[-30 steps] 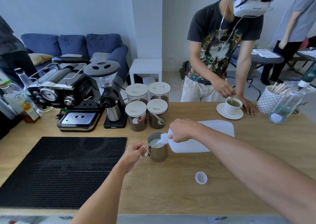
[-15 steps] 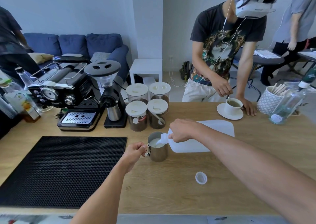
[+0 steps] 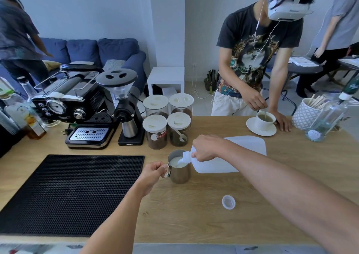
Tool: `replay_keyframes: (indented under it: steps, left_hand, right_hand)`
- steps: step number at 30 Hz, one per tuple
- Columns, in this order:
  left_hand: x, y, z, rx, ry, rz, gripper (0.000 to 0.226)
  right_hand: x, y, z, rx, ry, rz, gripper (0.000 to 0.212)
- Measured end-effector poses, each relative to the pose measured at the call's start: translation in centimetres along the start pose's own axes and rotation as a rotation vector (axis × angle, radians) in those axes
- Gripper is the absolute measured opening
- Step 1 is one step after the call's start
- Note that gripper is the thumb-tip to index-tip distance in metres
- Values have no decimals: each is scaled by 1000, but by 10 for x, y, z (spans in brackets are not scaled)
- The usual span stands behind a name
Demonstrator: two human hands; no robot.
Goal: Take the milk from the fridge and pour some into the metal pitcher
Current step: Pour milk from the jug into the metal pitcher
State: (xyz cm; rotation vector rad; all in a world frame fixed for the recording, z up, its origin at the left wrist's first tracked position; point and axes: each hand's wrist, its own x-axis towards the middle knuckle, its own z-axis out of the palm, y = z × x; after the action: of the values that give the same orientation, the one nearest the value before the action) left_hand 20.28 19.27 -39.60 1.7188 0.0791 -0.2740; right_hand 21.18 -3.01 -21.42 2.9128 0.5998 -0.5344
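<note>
A white plastic milk jug lies tipped to the left above the wooden table, its open spout over the metal pitcher. Milk runs from the spout into the pitcher, which stands upright and holds white milk. My right hand grips the jug at its neck. My left hand is closed on the pitcher's handle. The jug's white cap rests on the table, nearer to me and to the right of the pitcher.
A black rubber mat covers the table's left. Behind the pitcher stand several lidded jars, a grinder and an espresso machine. Across the table a person stirs a cup. A glass bottle and stick holder stand far right.
My hands, the jug and the pitcher hold their places while milk keeps running. The person across the table has brought a hand back over the cup. A person at far left has walked further in.
</note>
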Motion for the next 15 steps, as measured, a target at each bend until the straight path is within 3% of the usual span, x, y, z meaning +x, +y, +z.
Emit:
replay_keyframes:
  steps: [15]
  left_hand:
    - [1,-2,-1,13,-6,12,45]
  right_hand:
    - [3,0,1,6,1,-6,33]
